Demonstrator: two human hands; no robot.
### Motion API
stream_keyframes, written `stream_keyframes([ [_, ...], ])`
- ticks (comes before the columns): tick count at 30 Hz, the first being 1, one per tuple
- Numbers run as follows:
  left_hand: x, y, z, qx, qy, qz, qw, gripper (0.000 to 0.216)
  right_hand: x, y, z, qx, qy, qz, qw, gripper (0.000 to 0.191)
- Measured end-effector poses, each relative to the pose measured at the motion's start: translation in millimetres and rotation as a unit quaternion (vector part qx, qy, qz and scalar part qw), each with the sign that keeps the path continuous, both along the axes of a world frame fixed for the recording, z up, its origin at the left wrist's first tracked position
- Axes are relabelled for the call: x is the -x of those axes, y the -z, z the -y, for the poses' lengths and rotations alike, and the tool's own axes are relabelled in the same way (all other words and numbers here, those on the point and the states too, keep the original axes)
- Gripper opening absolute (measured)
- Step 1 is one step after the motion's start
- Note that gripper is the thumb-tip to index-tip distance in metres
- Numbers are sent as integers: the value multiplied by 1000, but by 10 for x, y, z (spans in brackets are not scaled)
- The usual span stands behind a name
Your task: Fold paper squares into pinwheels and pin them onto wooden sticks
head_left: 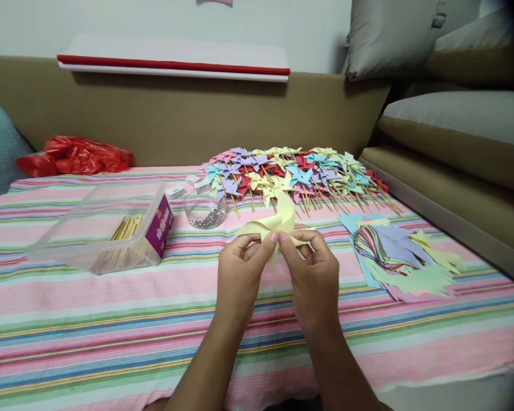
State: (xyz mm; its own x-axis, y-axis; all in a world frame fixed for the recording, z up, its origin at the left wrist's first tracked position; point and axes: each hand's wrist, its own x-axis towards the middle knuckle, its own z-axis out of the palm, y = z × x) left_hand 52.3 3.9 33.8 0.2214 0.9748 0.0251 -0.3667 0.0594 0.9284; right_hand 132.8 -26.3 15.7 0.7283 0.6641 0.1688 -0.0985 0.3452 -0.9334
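Between both hands, above the striped cloth [175,319], is a pale yellow paper pinwheel [286,208] with its blades curled toward the middle. My left hand [243,265] pinches it from the left, thumb pressed near the centre. From the right, my right hand [312,268] grips the same paper, its thumb tip beside the other thumb. No stick shows on this pinwheel. Just beyond it, to the left, stands a round clear dish [205,212] with many small silvery pins. Several finished pinwheels [300,174] on wooden sticks lie heaped behind the hands.
A clear plastic box [89,251] holding wooden sticks lies at left. On the right is a pile of cut coloured paper [405,257]. Small white boxes [199,184] sit behind the dish. A red plastic bag [81,155] rests at the back left; cushions [462,120] line the right.
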Motion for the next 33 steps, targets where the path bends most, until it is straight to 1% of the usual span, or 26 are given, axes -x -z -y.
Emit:
stream_keyframes([
  [3, 7, 4, -10, -3, 5, -1, 1000, 25, 2, -18, 3, -5, -1, 4, 1000, 24],
  [10, 8, -8, 9, 11, -1, 2, 1000, 25, 8, -9, -8, -13, 7, 50, 999, 19],
  [13, 14, 8, -2, 5, -7, -3, 1000, 25, -7, -9, 8, -4, 10, 92, 996, 17],
  [15, 33, 31, -30, 4, -11, 6, 1000, 26, -41, -14, 29, 0, -2, 137, 991, 15],
  [17, 68, 55, -72, 7, -8, 28, 1000, 26, -96, -17, 52, -4, -24, 206, 978, 15],
  [19, 115, 71, -116, 8, 7, 42, 999, 25, -162, -17, 70, -1, -41, 286, 957, 15],
  [21, 159, 77, -153, 2, 17, 27, 999, 25, -216, -17, 78, 7, -42, 348, 936, 10],
  [23, 190, 82, -186, -7, 18, -5, 1000, 26, -241, -19, 77, 9, -42, 379, 924, 7],
  [25, 218, 88, -227, -11, 10, -19, 1000, 26, -236, -26, 69, 3, -50, 370, 928, 9],
  [27, 272, 80, -289, -12, -21, -5, 1000, 25, -209, -32, 55, 0, -63, 303, 951, 27],
  [29, 385, 39, -372, -19, -74, 33, 997, 23, -174, -21, 27, 8, -63, 211, 975, 42],
  [31, 577, -47, -464, -32, -135, 86, 987, 20, -140, 24, -28, 21, -61, 160, 985, 41],
  [33, 832, -164, -552, -48, -200, 147, 968, 14, -108, 105, -113, 38, -60, 160, 985, 28],
])
